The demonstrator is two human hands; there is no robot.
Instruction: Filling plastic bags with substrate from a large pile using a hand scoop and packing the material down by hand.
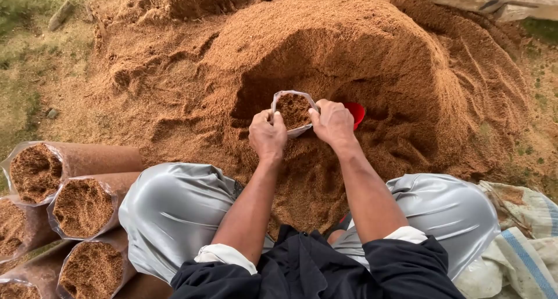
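Note:
A small clear plastic bag, filled with brown sawdust, stands in the hollow of a large sawdust heap. My left hand grips the bag's left rim. My right hand grips its right rim. Both hold the mouth open from the near side. Just right of my right hand, a red scoop lies partly hidden in the sawdust.
Several filled clear bags of sawdust lie stacked at the lower left by my left knee. A crumpled striped sack lies at the lower right. Grass borders the heap on the left.

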